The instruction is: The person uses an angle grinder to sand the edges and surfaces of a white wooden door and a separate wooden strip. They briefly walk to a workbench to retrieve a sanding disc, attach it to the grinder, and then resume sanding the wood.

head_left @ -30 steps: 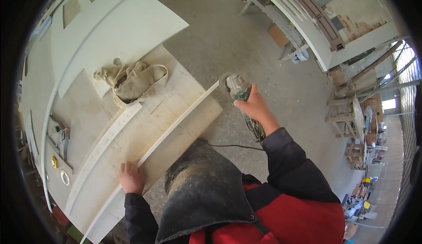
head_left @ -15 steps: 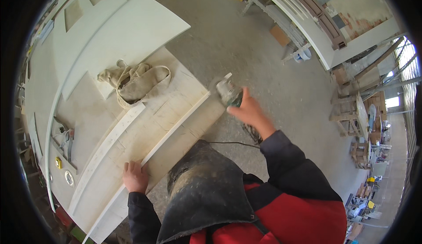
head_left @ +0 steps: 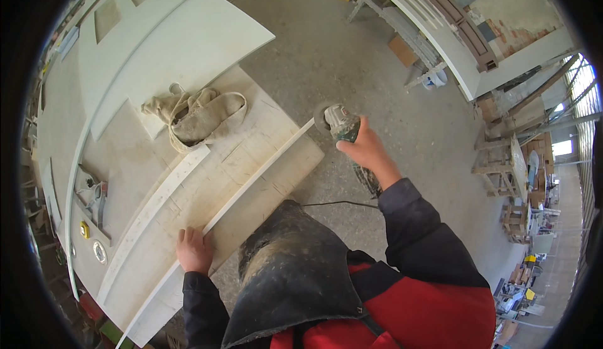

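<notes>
Strip (head_left: 251, 182): long, thin wood, diagonal across bench (head_left: 264, 129), likely light and whippy; best pinned flat near working end. Left hand (head_left: 195, 250) spread, pressing it down. Right hand (head_left: 367, 151) clenched round grinder (head_left: 339, 123) at far tip.

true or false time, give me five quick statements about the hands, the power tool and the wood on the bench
1. The right hand holds a power tool at the far end of a long thin wooden strip. True.
2. The left hand is lifted clear of the bench. False: it presses down on the strip's near part.
3. A beige cloth bag lies on the workbench. True.
4. The tool is cordless. False: a dark cord trails from it.
5. The bag is draped over the left hand. False: it lies apart, further up the bench.
</notes>
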`<action>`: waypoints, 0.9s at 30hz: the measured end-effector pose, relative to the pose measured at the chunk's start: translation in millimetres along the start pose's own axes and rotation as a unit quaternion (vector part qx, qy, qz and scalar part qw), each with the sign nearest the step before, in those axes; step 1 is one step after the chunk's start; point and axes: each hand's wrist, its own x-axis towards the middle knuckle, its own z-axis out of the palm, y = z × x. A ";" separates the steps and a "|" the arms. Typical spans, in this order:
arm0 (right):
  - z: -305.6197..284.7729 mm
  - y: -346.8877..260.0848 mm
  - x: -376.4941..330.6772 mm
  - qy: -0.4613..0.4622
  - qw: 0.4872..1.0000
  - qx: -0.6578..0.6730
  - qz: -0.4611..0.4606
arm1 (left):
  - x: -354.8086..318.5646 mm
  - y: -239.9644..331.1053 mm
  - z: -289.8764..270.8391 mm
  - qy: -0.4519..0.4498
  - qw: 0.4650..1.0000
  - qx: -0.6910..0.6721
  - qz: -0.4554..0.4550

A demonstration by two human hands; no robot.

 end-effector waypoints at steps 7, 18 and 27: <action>51.6 -55.8 -86.6 -0.150 0.981 -0.025 -0.124 | -0.3 -2.8 4.9 0.007 1.000 0.010 0.009; -6.3 12.4 -6.2 0.002 1.000 -0.002 -0.020 | 6.0 -0.4 5.8 0.000 1.000 0.009 0.012; 69.5 -66.1 -98.5 -0.187 0.970 0.008 -0.158 | -1.4 -4.3 2.1 0.006 1.000 0.017 0.017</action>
